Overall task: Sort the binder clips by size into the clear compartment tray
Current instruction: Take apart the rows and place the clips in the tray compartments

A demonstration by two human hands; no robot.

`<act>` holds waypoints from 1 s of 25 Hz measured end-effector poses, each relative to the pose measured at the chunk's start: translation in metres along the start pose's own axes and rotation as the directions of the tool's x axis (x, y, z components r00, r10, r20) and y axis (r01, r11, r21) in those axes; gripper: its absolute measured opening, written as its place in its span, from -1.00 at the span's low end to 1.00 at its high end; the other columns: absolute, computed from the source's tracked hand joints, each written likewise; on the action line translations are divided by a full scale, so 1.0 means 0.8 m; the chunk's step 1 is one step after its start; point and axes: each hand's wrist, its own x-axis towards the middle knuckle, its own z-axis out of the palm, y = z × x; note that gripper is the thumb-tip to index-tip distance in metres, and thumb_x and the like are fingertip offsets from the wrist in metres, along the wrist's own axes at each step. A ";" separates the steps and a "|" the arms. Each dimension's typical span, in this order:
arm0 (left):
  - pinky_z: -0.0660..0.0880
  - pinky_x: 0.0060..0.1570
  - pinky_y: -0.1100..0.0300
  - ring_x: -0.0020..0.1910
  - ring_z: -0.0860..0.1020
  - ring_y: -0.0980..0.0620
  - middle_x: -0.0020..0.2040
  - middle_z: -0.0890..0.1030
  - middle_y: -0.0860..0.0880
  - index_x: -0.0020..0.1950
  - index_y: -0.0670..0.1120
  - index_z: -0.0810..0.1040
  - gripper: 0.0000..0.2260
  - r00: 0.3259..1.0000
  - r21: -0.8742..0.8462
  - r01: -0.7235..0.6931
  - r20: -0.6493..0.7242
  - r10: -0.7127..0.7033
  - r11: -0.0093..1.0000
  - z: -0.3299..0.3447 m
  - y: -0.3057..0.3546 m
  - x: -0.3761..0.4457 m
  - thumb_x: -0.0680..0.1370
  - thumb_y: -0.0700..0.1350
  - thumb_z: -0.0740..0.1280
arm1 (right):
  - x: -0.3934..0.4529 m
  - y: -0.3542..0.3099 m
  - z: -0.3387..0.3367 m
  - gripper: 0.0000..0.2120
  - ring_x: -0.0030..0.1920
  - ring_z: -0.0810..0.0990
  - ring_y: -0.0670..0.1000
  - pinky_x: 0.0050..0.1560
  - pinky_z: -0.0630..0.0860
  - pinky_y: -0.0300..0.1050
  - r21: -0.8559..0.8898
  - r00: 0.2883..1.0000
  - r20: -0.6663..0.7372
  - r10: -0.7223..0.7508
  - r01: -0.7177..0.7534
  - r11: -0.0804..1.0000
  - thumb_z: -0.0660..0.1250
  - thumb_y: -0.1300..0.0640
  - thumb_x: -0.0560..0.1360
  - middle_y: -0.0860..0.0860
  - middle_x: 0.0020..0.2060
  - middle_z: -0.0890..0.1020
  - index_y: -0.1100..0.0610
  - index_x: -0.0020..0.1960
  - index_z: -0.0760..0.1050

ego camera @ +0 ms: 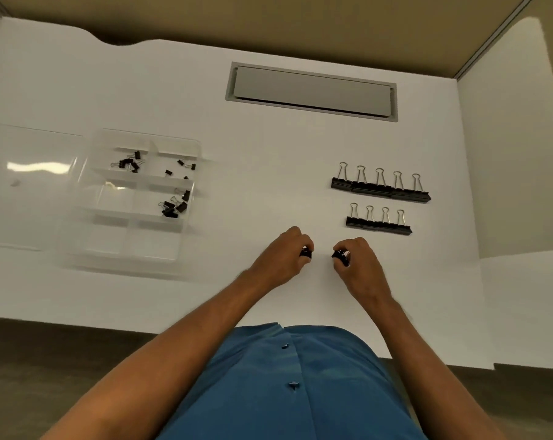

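- Near the front edge of the white tabletop (pixel 269 154), your two hands sit close together, curled, knuckles up.
- Your left hand (pixel 284 257) is closed around a small black binder clip (pixel 306 252); only a bit of it peeks out at the fingertips.
- Your right hand (pixel 359 265) is pinching another small black clip (pixel 341 257), part black body and part shiny handle showing between thumb and fingers.
- To the left of your hands lies the clear compartment tray (pixel 132 258), with its clear lid (pixel 30 185) lying just beyond it on the far left.
- Within the tray you have three groups of small black clips: one in the far left cell (pixel 130 162), a scattered few in the far right cell (pixel 181 169), and a clump in the right cell of the next row (pixel 175 205). Its nearest cells hold no clips.
- Beyond your right hand, away from the tray, a row of four larger clips (pixel 378 224) stands with handles up, bodies touching side by side.
- Just behind that row, a longer row of five large clips (pixel 380 188) stands the same way.
- Farther back from your hands, a grey recessed flap (pixel 311 90) is set into the tabletop.
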 end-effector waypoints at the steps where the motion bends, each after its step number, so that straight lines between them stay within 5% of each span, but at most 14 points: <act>1: 0.47 0.02 0.15 -0.03 0.46 0.05 0.03 0.45 0.01 0.12 -0.04 0.56 -0.87 0.999 -0.021 0.021 -0.037 -0.022 1.000 -0.022 -0.015 -0.015 0.58 -0.14 0.37 | 0.010 -0.024 0.008 -0.82 -0.08 0.54 -0.06 -0.04 0.51 -0.23 0.035 0.999 0.015 -0.028 0.028 0.999 0.43 0.17 0.54 -0.07 0.03 0.52 0.05 0.12 0.56; 13: 0.47 0.00 0.40 -0.04 0.53 0.20 0.01 0.47 0.06 0.12 -0.02 0.59 -0.82 0.818 -0.191 0.267 -0.474 -0.327 0.945 -0.247 -0.203 -0.157 0.54 -0.13 0.44 | 0.082 -0.289 0.131 -0.82 -0.05 0.62 -0.14 -0.04 0.58 -0.33 0.390 0.969 0.130 -0.212 0.146 0.909 0.48 0.17 0.50 -0.17 0.01 0.55 -0.06 0.04 0.61; 19: 0.51 0.12 0.17 0.04 0.52 0.04 0.09 0.48 -0.02 0.13 -0.06 0.58 -0.84 0.839 -0.057 0.394 -0.384 -0.385 0.917 -0.303 -0.290 -0.144 0.56 -0.16 0.40 | 0.083 -0.347 0.170 -0.80 -0.03 0.61 -0.18 0.01 0.61 -0.23 0.421 0.957 0.142 -0.254 0.174 0.890 0.47 0.16 0.51 -0.19 0.04 0.54 -0.07 0.07 0.59; 25: 0.48 0.00 0.19 0.11 0.49 -0.02 0.15 0.45 -0.05 0.15 -0.08 0.58 -0.84 0.851 0.065 0.474 -0.292 -0.437 0.878 -0.301 -0.329 -0.122 0.57 -0.17 0.38 | 0.090 -0.376 0.185 -0.79 -0.01 0.61 -0.18 0.05 0.61 -0.18 0.310 0.920 0.193 -0.340 0.272 0.911 0.45 0.13 0.54 -0.25 0.04 0.52 -0.11 0.11 0.56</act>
